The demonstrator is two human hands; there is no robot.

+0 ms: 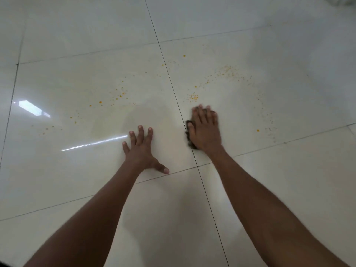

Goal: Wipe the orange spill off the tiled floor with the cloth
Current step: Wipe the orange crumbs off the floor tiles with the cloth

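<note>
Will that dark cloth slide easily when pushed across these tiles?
Probably: the tiled floor looks glossy, and the cloth lies flattened under the right hand. It looks soft and may bunch at its exposed edge.

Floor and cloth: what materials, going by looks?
Floor: likely glazed ceramic or polished tile; mirror-like light reflections and thin dark grout lines. Cloth under the right hand: dark brown, probably soft fabric; only a crumpled edge shows, blurred.

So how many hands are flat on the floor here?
2: the left hand spread on bare tile; the right hand pressing the dark cloth beside the grout line.
</note>
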